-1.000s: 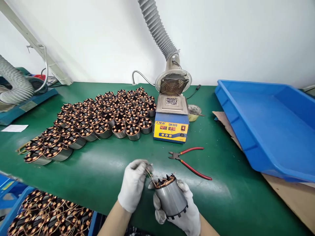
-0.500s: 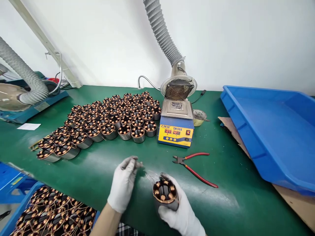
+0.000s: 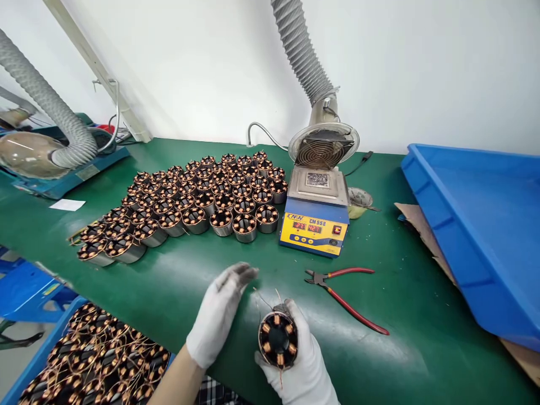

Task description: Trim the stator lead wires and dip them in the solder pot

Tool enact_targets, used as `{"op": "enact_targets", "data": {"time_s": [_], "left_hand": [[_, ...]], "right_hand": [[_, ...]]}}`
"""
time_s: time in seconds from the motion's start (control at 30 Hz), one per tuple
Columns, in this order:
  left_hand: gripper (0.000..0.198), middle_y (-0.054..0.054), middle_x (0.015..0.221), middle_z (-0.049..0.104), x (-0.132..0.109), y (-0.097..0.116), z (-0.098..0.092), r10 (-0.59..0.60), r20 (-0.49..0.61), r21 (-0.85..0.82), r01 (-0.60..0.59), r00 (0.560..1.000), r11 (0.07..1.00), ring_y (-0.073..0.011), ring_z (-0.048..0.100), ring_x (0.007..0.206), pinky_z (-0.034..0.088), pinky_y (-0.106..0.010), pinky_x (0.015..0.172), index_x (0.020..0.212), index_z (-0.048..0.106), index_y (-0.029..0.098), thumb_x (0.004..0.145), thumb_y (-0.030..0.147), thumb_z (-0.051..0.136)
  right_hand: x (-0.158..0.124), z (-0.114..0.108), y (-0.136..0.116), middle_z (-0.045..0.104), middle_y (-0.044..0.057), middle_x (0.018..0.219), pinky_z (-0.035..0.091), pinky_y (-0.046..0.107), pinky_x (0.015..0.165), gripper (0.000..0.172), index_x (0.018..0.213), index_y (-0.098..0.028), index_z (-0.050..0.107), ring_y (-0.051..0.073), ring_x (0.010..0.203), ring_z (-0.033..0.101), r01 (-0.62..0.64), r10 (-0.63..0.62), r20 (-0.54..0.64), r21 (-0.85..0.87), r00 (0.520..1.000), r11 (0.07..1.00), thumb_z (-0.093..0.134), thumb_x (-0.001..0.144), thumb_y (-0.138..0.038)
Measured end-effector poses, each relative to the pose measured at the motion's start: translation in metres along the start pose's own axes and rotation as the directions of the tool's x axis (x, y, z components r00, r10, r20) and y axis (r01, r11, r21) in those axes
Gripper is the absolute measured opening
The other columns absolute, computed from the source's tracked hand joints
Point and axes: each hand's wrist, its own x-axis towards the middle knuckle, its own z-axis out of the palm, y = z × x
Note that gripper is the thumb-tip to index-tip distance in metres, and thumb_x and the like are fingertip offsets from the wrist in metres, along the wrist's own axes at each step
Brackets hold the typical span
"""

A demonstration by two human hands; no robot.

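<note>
My right hand, in a white glove, is closed round a motor stator with copper coils inside a steel ring. Its open end faces up towards me. Thin wire leads rise from its far side, and one short copper end hangs at the near side. My left hand, also gloved, is held just left of those leads with its fingers stretched out; I see nothing in it. Red-handled cutting pliers lie with handles spread on the green table, right of the stator.
Several rows of stators stand at the back left. Beside them is a solder pot under a fume hood with a hose. At right lies a big blue tray over cardboard. A blue crate of wired stators sits lower left.
The stator has been tipped so its open end faces me more directly. My left hand's pinched fingers have straightened out. The view has shifted slightly, moving the background rightwards.
</note>
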Motion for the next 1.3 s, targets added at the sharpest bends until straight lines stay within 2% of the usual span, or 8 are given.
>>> {"op": "enact_targets", "data": {"time_s": [0.2, 0.3, 0.4, 0.53, 0.73, 0.93, 1.13, 1.3], "left_hand": [[0.018, -0.002, 0.064, 0.066, 0.001, 0.005, 0.001, -0.227, 0.187, 0.513, 0.102, 0.956, 0.852, -0.0143, 0.056, 0.064, 0.043, -0.024, 0.062, 0.069, 0.071, 0.014, 0.062, 0.030, 0.071], [0.016, 0.002, 0.054, 0.060, 0.011, 0.013, 0.006, -0.057, 0.160, 0.479, -0.026, 0.986, 0.877, -0.0113, 0.050, 0.054, 0.041, -0.022, 0.054, 0.067, 0.070, 0.015, 0.064, 0.031, 0.069], [0.020, -0.001, 0.066, 0.066, 0.014, 0.023, 0.003, 0.133, 0.046, 0.413, -0.140, 0.990, 0.900, -0.0131, 0.056, 0.062, 0.044, -0.023, 0.060, 0.079, 0.070, 0.017, 0.067, 0.033, 0.067], [0.039, -0.004, 0.088, 0.070, 0.000, 0.020, 0.002, -0.141, 0.091, 0.487, 0.079, 0.986, 0.870, -0.0167, 0.060, 0.078, 0.046, -0.025, 0.069, 0.099, 0.067, 0.017, 0.061, 0.022, 0.071], [0.017, 0.002, 0.062, 0.062, -0.008, 0.006, 0.014, -0.314, 0.105, 0.410, 0.247, 0.944, 0.878, -0.0119, 0.055, 0.062, 0.043, -0.024, 0.063, 0.070, 0.065, 0.012, 0.055, 0.019, 0.069], [0.007, 0.003, 0.055, 0.060, -0.003, 0.001, 0.016, -0.285, 0.091, 0.458, 0.214, 0.954, 0.863, -0.0118, 0.054, 0.056, 0.043, -0.025, 0.060, 0.056, 0.060, 0.015, 0.051, 0.015, 0.064], [0.054, -0.009, 0.106, 0.067, -0.008, 0.008, 0.014, -0.148, 0.056, 0.479, 0.103, 0.987, 0.872, -0.0232, 0.061, 0.097, 0.049, -0.030, 0.082, 0.099, 0.062, 0.014, 0.047, 0.018, 0.072], [0.045, -0.007, 0.095, 0.071, -0.012, -0.007, 0.013, -0.236, 0.185, 0.615, 0.075, 0.954, 0.785, -0.0227, 0.065, 0.090, 0.050, -0.032, 0.083, 0.099, 0.063, 0.012, 0.055, 0.012, 0.065]], "right_hand": [[0.008, -0.007, -0.007, 0.061, 0.014, 0.112, 0.050, 0.045, 0.085, 0.073, 0.127, -0.021, 0.045, 0.034, 0.098, 0.061, 0.194, -0.191, 0.031, -0.129, 0.981, 0.973, 0.075, 0.061, -0.030], [0.011, -0.012, -0.012, 0.061, 0.013, 0.111, 0.051, 0.045, 0.083, 0.071, 0.125, -0.022, 0.045, 0.033, 0.097, 0.061, 0.250, -0.237, 0.096, -0.153, 0.967, 0.956, 0.075, 0.061, -0.027], [0.007, -0.011, -0.011, 0.060, 0.014, 0.112, 0.049, 0.046, 0.085, 0.082, 0.132, -0.020, 0.037, 0.033, 0.096, 0.061, 0.184, -0.172, 0.095, -0.140, 0.981, 0.973, 0.075, 0.060, -0.024], [0.001, -0.006, -0.007, 0.060, 0.015, 0.112, 0.048, 0.046, 0.088, 0.090, 0.139, -0.017, 0.029, 0.033, 0.099, 0.060, 0.081, -0.081, 0.008, -0.098, 0.997, 0.992, 0.074, 0.062, -0.029], [0.007, -0.010, -0.016, 0.059, 0.018, 0.113, 0.053, 0.043, 0.082, 0.088, 0.143, -0.012, 0.017, 0.032, 0.099, 0.062, 0.253, -0.232, 0.106, -0.290, 0.967, 0.923, 0.062, 0.071, -0.036], [0.015, -0.012, -0.029, 0.063, 0.017, 0.106, 0.057, 0.038, 0.074, 0.087, 0.144, -0.010, 0.013, 0.030, 0.091, 0.066, 0.322, -0.289, 0.143, -0.377, 0.946, 0.868, 0.059, 0.073, -0.033], [0.018, -0.016, -0.032, 0.063, 0.018, 0.105, 0.058, 0.037, 0.072, 0.085, 0.142, -0.010, 0.018, 0.030, 0.089, 0.066, 0.369, -0.336, 0.154, -0.410, 0.929, 0.834, 0.060, 0.073, -0.035], [0.019, -0.014, -0.030, 0.062, 0.017, 0.110, 0.057, 0.037, 0.076, 0.075, 0.137, -0.013, 0.027, 0.028, 0.092, 0.066, 0.381, -0.359, 0.129, -0.361, 0.924, 0.851, 0.060, 0.072, -0.034]]}}
